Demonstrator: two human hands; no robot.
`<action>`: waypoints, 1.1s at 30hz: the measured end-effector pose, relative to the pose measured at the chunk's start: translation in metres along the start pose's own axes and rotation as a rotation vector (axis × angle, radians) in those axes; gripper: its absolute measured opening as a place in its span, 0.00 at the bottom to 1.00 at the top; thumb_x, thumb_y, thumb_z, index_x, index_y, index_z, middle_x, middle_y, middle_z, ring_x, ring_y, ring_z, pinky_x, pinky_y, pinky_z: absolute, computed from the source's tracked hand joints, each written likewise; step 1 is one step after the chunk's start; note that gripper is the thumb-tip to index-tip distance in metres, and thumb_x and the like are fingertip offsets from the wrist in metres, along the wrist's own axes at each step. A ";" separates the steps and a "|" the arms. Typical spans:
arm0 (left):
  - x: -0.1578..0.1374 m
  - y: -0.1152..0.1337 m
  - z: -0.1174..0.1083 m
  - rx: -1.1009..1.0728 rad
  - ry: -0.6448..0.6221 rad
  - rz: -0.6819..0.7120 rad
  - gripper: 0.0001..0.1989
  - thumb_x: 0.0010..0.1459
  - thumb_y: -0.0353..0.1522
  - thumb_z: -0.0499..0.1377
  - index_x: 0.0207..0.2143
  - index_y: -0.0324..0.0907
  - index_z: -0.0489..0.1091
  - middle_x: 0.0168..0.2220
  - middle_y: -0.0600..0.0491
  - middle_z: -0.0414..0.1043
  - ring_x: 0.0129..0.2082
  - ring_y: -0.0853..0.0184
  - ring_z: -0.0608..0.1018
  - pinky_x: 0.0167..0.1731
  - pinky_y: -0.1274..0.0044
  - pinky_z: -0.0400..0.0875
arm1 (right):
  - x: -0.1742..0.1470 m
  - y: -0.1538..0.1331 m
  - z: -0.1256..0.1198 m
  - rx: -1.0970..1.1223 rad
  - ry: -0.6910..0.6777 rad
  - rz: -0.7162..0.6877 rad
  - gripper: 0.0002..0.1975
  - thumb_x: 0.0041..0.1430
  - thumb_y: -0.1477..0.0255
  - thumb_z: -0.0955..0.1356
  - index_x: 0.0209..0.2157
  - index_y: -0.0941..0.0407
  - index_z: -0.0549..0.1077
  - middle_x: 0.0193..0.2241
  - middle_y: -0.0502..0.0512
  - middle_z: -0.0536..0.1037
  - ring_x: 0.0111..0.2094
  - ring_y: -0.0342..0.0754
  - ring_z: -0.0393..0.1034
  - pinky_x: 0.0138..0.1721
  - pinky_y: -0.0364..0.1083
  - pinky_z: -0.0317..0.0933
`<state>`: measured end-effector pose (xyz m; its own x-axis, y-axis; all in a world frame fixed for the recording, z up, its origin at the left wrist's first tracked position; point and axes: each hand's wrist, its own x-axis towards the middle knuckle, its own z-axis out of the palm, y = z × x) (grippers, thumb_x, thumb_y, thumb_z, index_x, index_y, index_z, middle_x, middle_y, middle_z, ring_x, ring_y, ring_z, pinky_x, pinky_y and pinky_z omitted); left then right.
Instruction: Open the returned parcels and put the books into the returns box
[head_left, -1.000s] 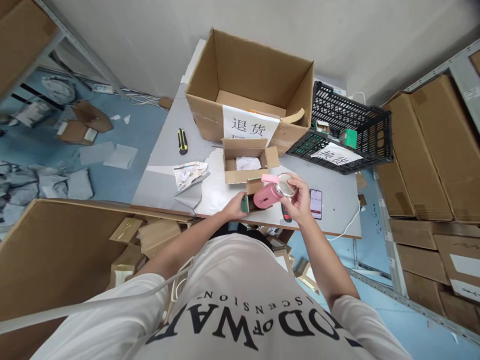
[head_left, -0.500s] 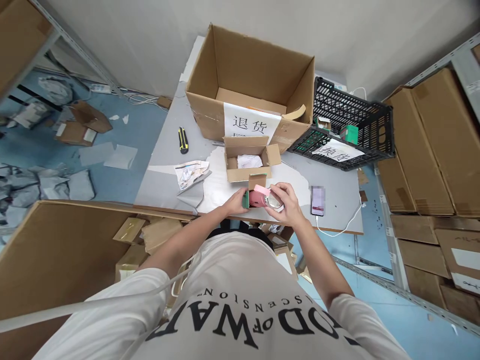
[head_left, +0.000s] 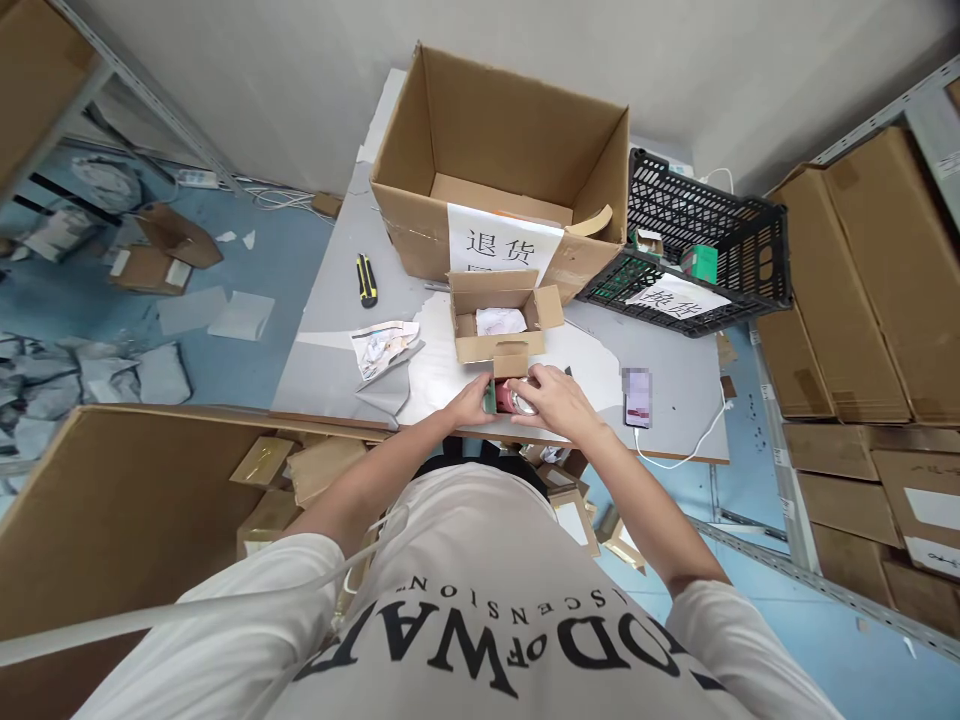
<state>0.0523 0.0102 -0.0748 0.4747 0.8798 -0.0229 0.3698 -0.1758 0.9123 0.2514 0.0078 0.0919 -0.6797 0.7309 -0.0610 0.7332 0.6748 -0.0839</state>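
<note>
At the table's front edge, my left hand (head_left: 472,402) is closed around the side of a small green box (head_left: 490,397). The box's brown cardboard flap (head_left: 511,362) stands up at the back. A pinkish-red cylinder with a silvery round end (head_left: 504,398) lies at the box's opening, partly inside it. My right hand (head_left: 553,400) grips the silvery end, its fingers curled over it and hiding part of it. Just behind both hands stands an open small carton (head_left: 499,348) with crumpled white paper (head_left: 500,321) inside.
A large open carton (head_left: 502,120) with a paper sign stands at the back. Beside it is a black plastic crate (head_left: 705,240). A yellow-black box cutter (head_left: 367,281) and torn packaging (head_left: 382,348) lie left. A phone (head_left: 637,398) on a white cable lies right.
My right hand has moved left, pushing the cylinder further into the green box. A pink strip seen over the cylinder before is out of sight. My left hand stays at the box.
</note>
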 end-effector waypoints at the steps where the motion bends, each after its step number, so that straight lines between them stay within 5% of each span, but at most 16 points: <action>1: 0.000 -0.001 0.000 0.002 -0.002 0.009 0.35 0.40 0.38 0.69 0.50 0.42 0.59 0.47 0.46 0.69 0.46 0.56 0.75 0.44 0.65 0.72 | 0.004 -0.001 0.004 -0.021 -0.026 -0.005 0.28 0.53 0.53 0.70 0.52 0.50 0.70 0.39 0.60 0.69 0.39 0.53 0.64 0.39 0.49 0.57; 5: 0.002 -0.003 0.000 0.037 0.006 0.010 0.37 0.38 0.39 0.70 0.50 0.40 0.59 0.45 0.45 0.70 0.43 0.55 0.75 0.43 0.63 0.72 | 0.014 -0.004 0.031 -0.021 -0.086 -0.002 0.27 0.48 0.55 0.74 0.49 0.53 0.72 0.37 0.63 0.72 0.40 0.57 0.65 0.42 0.52 0.55; 9: -0.001 -0.002 0.002 0.057 0.055 0.028 0.39 0.41 0.38 0.70 0.54 0.39 0.57 0.49 0.42 0.68 0.49 0.52 0.74 0.49 0.60 0.71 | 0.013 -0.014 0.063 0.087 0.029 0.068 0.33 0.51 0.58 0.73 0.57 0.53 0.66 0.47 0.69 0.72 0.46 0.62 0.64 0.48 0.59 0.54; 12: -0.009 0.005 0.010 0.095 0.214 0.108 0.42 0.48 0.37 0.67 0.60 0.38 0.50 0.58 0.36 0.59 0.60 0.50 0.66 0.57 0.57 0.64 | 0.007 -0.019 0.079 0.178 0.135 0.141 0.34 0.56 0.61 0.70 0.62 0.54 0.60 0.56 0.72 0.66 0.51 0.64 0.62 0.53 0.64 0.53; 15: -0.020 0.017 0.018 0.152 0.339 0.175 0.33 0.55 0.37 0.61 0.59 0.40 0.50 0.62 0.35 0.53 0.64 0.52 0.59 0.59 0.57 0.60 | -0.004 -0.018 0.087 0.286 0.223 0.142 0.29 0.60 0.63 0.67 0.61 0.53 0.60 0.59 0.69 0.63 0.54 0.63 0.61 0.53 0.63 0.56; 20: -0.022 0.032 0.013 0.256 0.280 0.148 0.22 0.57 0.36 0.59 0.52 0.42 0.60 0.61 0.37 0.53 0.63 0.53 0.62 0.57 0.60 0.65 | -0.027 -0.013 0.094 0.542 0.641 0.545 0.27 0.61 0.59 0.65 0.58 0.57 0.62 0.55 0.70 0.63 0.55 0.61 0.61 0.53 0.63 0.59; 25: -0.017 0.029 0.007 0.256 0.251 0.191 0.22 0.56 0.34 0.61 0.52 0.41 0.60 0.61 0.37 0.53 0.63 0.53 0.61 0.58 0.59 0.64 | -0.013 -0.003 0.100 0.769 0.449 0.377 0.15 0.64 0.62 0.61 0.43 0.54 0.73 0.47 0.61 0.69 0.52 0.54 0.65 0.53 0.57 0.62; 28: -0.018 0.024 0.006 0.246 0.216 0.219 0.22 0.55 0.33 0.62 0.51 0.42 0.60 0.60 0.38 0.54 0.63 0.53 0.61 0.58 0.58 0.63 | 0.010 0.014 0.103 0.838 0.498 0.439 0.24 0.59 0.59 0.65 0.53 0.56 0.66 0.54 0.66 0.65 0.55 0.57 0.63 0.51 0.58 0.65; 30: -0.018 0.021 0.003 0.236 0.201 0.203 0.23 0.55 0.34 0.63 0.51 0.43 0.60 0.59 0.38 0.55 0.63 0.52 0.61 0.58 0.57 0.63 | 0.023 0.026 0.103 0.963 0.426 0.353 0.33 0.57 0.58 0.67 0.60 0.57 0.56 0.57 0.68 0.62 0.54 0.56 0.65 0.49 0.56 0.67; 33: -0.016 0.020 -0.005 0.195 0.231 0.157 0.24 0.54 0.37 0.64 0.50 0.43 0.60 0.59 0.38 0.56 0.62 0.52 0.62 0.56 0.57 0.65 | 0.027 0.036 0.098 1.069 0.332 0.191 0.30 0.59 0.59 0.65 0.59 0.55 0.56 0.55 0.66 0.66 0.50 0.51 0.69 0.50 0.53 0.66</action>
<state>0.0484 -0.0048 -0.0541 0.3526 0.9083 0.2251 0.4627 -0.3783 0.8018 0.2573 0.0422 -0.0102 -0.4033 0.9107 0.0894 0.3228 0.2330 -0.9174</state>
